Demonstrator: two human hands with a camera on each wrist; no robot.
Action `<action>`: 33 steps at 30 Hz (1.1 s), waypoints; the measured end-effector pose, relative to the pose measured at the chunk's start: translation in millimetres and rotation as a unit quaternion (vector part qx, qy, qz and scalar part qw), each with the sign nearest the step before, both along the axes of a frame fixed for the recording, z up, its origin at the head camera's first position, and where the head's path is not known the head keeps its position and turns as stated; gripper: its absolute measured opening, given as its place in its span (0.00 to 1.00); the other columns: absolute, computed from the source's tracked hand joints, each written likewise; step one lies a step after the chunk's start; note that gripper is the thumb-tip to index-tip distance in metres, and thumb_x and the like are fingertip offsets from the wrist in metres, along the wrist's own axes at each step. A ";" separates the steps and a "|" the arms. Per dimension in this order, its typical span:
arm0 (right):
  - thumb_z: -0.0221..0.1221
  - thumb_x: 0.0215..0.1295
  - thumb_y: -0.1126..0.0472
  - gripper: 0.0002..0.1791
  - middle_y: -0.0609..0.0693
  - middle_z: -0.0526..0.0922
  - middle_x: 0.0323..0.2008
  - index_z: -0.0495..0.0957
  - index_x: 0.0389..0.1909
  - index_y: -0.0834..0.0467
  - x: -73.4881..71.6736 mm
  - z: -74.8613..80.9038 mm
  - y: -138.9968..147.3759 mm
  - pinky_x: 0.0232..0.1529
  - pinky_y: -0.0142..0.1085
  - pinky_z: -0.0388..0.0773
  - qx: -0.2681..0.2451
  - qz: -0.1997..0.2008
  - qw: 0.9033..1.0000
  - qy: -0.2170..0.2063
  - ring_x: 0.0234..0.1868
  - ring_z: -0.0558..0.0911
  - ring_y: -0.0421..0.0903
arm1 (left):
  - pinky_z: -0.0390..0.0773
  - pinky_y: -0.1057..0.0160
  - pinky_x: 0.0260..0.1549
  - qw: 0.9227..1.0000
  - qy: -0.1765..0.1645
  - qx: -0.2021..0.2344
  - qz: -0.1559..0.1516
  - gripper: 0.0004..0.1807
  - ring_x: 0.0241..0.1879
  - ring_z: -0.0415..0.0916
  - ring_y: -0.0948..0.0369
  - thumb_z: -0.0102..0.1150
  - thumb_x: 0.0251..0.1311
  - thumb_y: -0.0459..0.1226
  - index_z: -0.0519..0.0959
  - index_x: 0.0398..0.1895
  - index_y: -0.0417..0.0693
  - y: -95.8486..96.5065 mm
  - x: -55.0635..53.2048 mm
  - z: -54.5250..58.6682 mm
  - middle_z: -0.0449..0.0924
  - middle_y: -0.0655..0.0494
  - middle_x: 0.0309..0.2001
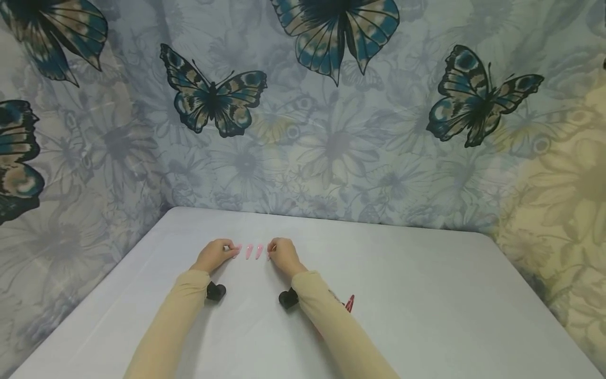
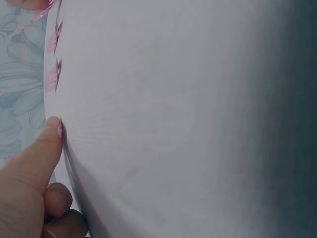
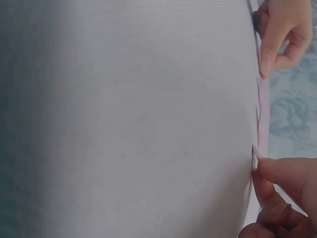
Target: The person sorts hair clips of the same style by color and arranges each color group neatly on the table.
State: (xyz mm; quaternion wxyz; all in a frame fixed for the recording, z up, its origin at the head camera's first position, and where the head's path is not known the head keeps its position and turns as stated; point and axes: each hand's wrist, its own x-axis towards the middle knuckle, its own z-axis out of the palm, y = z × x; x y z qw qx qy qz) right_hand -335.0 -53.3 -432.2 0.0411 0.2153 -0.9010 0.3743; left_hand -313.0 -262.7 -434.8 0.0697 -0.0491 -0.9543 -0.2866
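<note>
Pink snap hair clips stand in a short row toward the back of the white table. Two of them, the left middle clip (image 1: 249, 251) and the right middle clip (image 1: 259, 251), lie untouched between the hands. My left hand (image 1: 215, 255) pinches the clip at the row's left end (image 1: 238, 247); the left wrist view shows the thumb over most of it. At the other end my right hand (image 1: 284, 255) pinches a further pink clip (image 3: 255, 152), largely hidden by the fingers. Both hands rest close to the tabletop.
Beside the right forearm lies a red clip-like item (image 1: 350, 303), partly covered by the sleeve. Dark wrist cameras sit under both wrists. The white table (image 1: 426, 295) reaches back to a wall hanging (image 1: 331, 173) printed with butterflies and flowers.
</note>
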 end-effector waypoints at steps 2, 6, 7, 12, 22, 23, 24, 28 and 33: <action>0.60 0.48 0.75 0.06 0.52 0.79 0.27 0.76 0.21 0.62 -0.8 -0.5 -0.3 0.31 0.32 0.70 -0.016 -0.010 1.000 -0.005 0.28 0.74 0.44 | 0.60 0.62 0.21 1.000 -0.004 -0.003 0.005 0.09 0.20 0.59 0.59 0.61 0.53 0.40 0.77 0.21 0.47 0.5 -0.2 0.3 0.64 0.57 0.17; 0.63 0.46 0.74 0.05 0.52 0.80 0.27 0.77 0.19 0.63 -2.1 0.7 -0.1 0.34 0.33 0.70 -0.041 -0.031 0.998 -0.020 0.30 0.76 0.45 | 0.61 0.61 0.22 1.000 -0.008 -0.010 0.008 0.09 0.21 0.59 0.59 0.61 0.53 0.40 0.76 0.21 0.47 2.0 -0.4 1.8 0.65 0.57 0.18; 0.63 0.46 0.74 0.05 0.51 0.80 0.27 0.78 0.19 0.63 -2.4 1.2 0.2 0.35 0.33 0.70 -0.044 -0.033 0.998 -0.023 0.30 0.76 0.45 | 0.60 0.61 0.22 1.000 -0.010 -0.011 0.009 0.09 0.21 0.59 0.59 0.61 0.53 0.40 0.76 0.21 0.47 2.4 -0.6 2.1 0.64 0.57 0.18; 0.64 0.46 0.73 0.04 0.50 0.80 0.26 0.79 0.20 0.64 -2.5 2.2 0.7 0.34 0.33 0.70 -0.052 -0.037 0.997 -0.039 0.29 0.76 0.44 | 0.60 0.62 0.21 1.000 -0.008 -0.013 0.005 0.09 0.20 0.58 0.59 0.60 0.54 0.40 0.76 0.20 0.47 2.8 -1.1 2.4 0.63 0.57 0.17; 0.63 0.48 0.72 0.03 0.48 0.77 0.21 0.80 0.23 0.63 -2.0 -0.8 0.5 0.31 0.33 0.70 -0.040 -0.028 0.997 -0.060 0.26 0.74 0.42 | 0.60 0.62 0.22 1.000 -0.015 -0.009 0.006 0.09 0.20 0.59 0.59 0.60 0.54 0.39 0.75 0.20 0.46 3.5 0.3 2.0 0.63 0.57 0.18; 0.64 0.48 0.71 0.03 0.48 0.77 0.21 0.80 0.24 0.62 -2.1 -1.2 0.7 0.32 0.33 0.70 -0.037 -0.026 0.997 -0.061 0.26 0.74 0.42 | 0.60 0.61 0.22 1.000 -0.016 -0.010 0.007 0.09 0.20 0.59 0.59 0.61 0.54 0.39 0.75 0.20 0.46 3.4 -0.1 1.5 0.63 0.57 0.18; 0.64 0.48 0.70 0.03 0.48 0.77 0.22 0.80 0.25 0.62 -2.3 -1.7 0.8 0.33 0.33 0.70 -0.033 -0.024 0.997 -0.062 0.27 0.74 0.43 | 0.60 0.61 0.22 1.000 -0.015 -0.010 0.007 0.09 0.20 0.59 0.59 0.60 0.54 0.39 0.75 0.20 0.46 3.5 -0.3 1.0 0.63 0.56 0.18; 0.64 0.49 0.68 0.02 0.47 0.77 0.23 0.81 0.25 0.60 -3.4 -3.3 0.1 0.35 0.34 0.69 -0.008 -0.028 0.998 -0.061 0.29 0.74 0.43 | 0.61 0.61 0.22 1.000 -0.014 -0.010 0.004 0.09 0.21 0.59 0.59 0.61 0.54 0.39 0.76 0.21 0.47 3.8 -0.5 0.4 0.64 0.56 0.17; 0.64 0.51 0.65 0.02 0.46 0.76 0.23 0.81 0.26 0.60 -5.5 -5.2 -3.1 0.34 0.33 0.70 0.051 -0.024 0.998 -0.021 0.29 0.74 0.42 | 0.61 0.61 0.22 1.000 -0.014 -0.007 0.001 0.09 0.21 0.60 0.59 0.60 0.54 0.39 0.76 0.20 0.47 2.7 -0.3 1.5 0.65 0.57 0.18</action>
